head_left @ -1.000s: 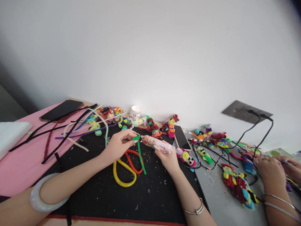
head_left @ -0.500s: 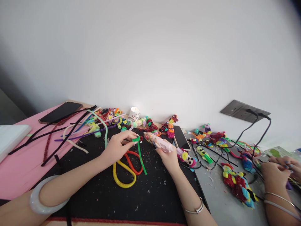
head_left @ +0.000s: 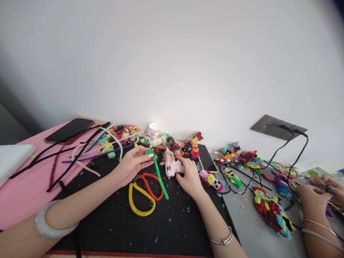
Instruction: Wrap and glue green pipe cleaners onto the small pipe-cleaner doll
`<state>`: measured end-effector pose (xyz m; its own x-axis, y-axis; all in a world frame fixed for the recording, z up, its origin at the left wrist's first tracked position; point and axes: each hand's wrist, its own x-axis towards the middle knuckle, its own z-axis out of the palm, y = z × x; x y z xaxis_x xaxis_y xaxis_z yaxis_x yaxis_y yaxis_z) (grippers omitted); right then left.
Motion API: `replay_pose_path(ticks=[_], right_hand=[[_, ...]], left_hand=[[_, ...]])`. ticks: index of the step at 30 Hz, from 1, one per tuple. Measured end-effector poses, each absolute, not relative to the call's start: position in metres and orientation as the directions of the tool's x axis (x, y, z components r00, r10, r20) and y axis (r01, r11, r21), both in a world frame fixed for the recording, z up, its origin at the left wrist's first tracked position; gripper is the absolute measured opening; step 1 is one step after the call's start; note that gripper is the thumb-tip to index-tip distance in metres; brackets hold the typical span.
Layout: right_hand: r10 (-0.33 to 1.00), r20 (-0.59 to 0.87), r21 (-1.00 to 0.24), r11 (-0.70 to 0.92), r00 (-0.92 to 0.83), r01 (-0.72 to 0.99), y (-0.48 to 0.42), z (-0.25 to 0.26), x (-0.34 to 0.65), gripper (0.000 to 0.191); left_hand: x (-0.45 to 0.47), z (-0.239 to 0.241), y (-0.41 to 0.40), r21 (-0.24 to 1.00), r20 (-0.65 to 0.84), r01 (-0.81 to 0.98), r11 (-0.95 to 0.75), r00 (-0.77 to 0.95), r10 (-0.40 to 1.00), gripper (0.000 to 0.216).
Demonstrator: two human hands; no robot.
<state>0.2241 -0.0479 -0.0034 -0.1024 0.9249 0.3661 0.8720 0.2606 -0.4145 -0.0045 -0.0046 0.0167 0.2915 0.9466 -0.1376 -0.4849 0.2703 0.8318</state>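
My left hand [head_left: 136, 163] pinches a piece of coiled green pipe cleaner [head_left: 150, 151] with a dark red fuzzy tip. From it a straight green tail [head_left: 161, 178] hangs down to the right. My right hand [head_left: 190, 176] has its fingers on the handle of a pale pink hot glue gun [head_left: 172, 167], which lies on its side on the black mat with its nozzle pointing away from me. Glue residue crusts the gun's front. Below my left hand lie scissors with one red and one yellow handle loop [head_left: 142, 206]; their blades are mostly hidden.
Pipe cleaners [head_left: 80, 150] and a dark phone [head_left: 69, 129] lie on the pink surface at left. Colourful pipe-cleaner figures [head_left: 176, 143] and a paper cup [head_left: 153, 131] line the wall. Another phone [head_left: 206, 158] lies right. A co-worker's hands [head_left: 317, 197] work at far right, near cables.
The glue gun has gone from raised in my right hand to lying on the mat, nozzle turned away. My left hand has turned, showing the green coil and red tip.
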Motion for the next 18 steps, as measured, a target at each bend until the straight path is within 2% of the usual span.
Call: replay_pose_path(ticks=[4, 8, 13, 15, 18], right_hand=[[0.894, 0.437, -0.391, 0.290, -0.101, 0.874, -0.055, 0.004, 0.216, 0.056], [0.834, 0.498, -0.436, 0.478, -0.239, 0.762, -0.063, 0.010, 0.204, 0.054], [0.740, 0.501, -0.433, 0.664, -0.450, 0.610, -0.071, 0.008, 0.186, 0.030], [0.717, 0.536, -0.435, 0.687, -0.445, 0.583, -0.072, 0.007, 0.182, 0.021], [0.706, 0.592, -0.461, 0.693, -0.390, 0.555, -0.073, 0.007, 0.181, 0.020]], left_hand=[[-0.003, 0.015, -0.006, 0.855, -0.151, -0.441, 0.273, 0.291, 0.945, 0.021], [0.002, 0.017, -0.013, 0.933, -0.139, -0.283, 0.222, 0.285, 0.948, 0.023], [0.006, 0.017, -0.017, 0.989, -0.070, -0.103, 0.107, 0.313, 0.947, 0.024], [0.006, 0.014, -0.015, 0.998, -0.024, -0.044, 0.040, 0.325, 0.946, 0.023], [0.005, 0.008, -0.013, 0.998, 0.029, 0.036, -0.044, 0.346, 0.938, 0.021]])
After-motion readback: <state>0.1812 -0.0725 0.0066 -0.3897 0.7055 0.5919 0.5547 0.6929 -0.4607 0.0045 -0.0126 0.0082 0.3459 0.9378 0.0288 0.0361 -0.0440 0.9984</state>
